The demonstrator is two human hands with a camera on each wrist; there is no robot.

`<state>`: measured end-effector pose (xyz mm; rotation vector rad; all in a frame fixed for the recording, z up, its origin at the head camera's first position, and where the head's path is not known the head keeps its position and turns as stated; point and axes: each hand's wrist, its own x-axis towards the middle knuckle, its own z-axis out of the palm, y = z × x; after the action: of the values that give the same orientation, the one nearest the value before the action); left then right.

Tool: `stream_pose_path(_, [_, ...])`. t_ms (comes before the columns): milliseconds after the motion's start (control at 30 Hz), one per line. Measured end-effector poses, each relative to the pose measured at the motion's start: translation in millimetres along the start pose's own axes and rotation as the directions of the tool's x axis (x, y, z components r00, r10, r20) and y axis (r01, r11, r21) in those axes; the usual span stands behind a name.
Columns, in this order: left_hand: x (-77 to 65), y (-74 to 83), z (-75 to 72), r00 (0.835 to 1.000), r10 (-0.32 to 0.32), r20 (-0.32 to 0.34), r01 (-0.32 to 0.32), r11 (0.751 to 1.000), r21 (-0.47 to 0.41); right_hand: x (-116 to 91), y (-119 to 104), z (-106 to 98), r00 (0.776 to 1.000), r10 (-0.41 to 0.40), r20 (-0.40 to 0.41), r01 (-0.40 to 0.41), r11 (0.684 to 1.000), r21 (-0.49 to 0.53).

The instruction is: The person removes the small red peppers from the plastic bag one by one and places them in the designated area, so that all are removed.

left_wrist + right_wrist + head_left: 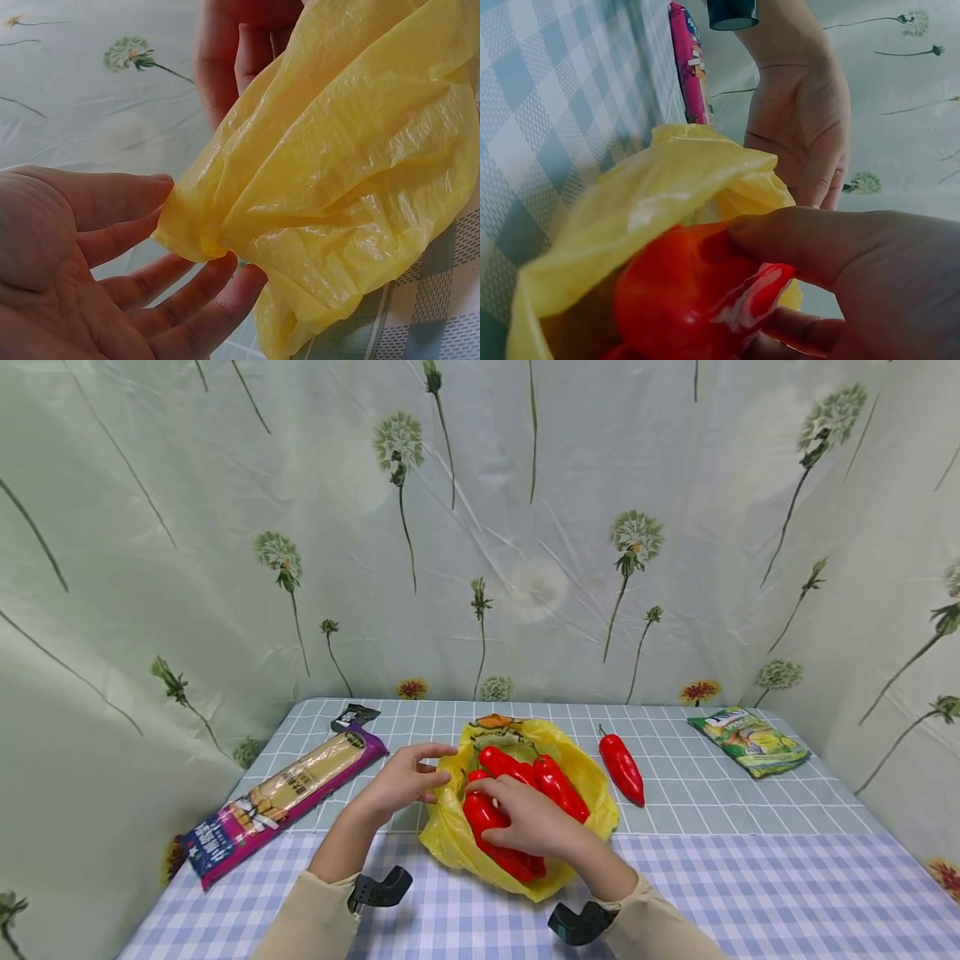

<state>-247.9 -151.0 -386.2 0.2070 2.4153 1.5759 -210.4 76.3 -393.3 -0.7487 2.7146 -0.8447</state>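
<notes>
A yellow plastic bag (592, 760) lies with its mouth wide, several red peppers (558, 785) inside it. Within the bag, my right hand (528, 818) grips a red pepper (690, 292); its thumb lies on top and the other fingers are partly hidden behind the pepper. My left hand (405, 777) is at the bag's left rim, fingers spread and slightly bent. In the left wrist view, its thumb and fingertips (247, 281) touch the edge of the yellow plastic without closing on it. One more red pepper (622, 768) lies outside, right of the bag.
A long purple snack packet (285, 802) lies at the left, with a small black packet (355, 717) behind it. On the far right is a green packet (750, 743). A checked cloth (750, 885) covers the near table; a patterned curtain (540, 543) hangs behind.
</notes>
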Motion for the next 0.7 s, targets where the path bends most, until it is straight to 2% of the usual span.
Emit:
stream_pose_path(367, [2.5, 0.0, -0.5, 1.0, 0.0, 0.006, 0.0, 1.0, -0.004, -4.4, 0.5, -13.4, 0.999, -0.023, -0.032, 0.025, 0.999, 0.048])
stream_pose_path(533, [2.4, -0.6, -0.6, 1.0, -0.001, 0.005, 0.001, 1.0, -0.004, -8.0, -0.7, -24.3, 0.995, -0.036, -0.089, 0.044, 0.995, 0.085])
stream_pose_path(700, [1.6, -0.8, -0.5, 1.0, -0.006, 0.004, 0.006, 1.0, -0.006, -11.2, 1.0, -38.7, 0.986, -0.075, -0.147, 0.099, 0.981, 0.164])
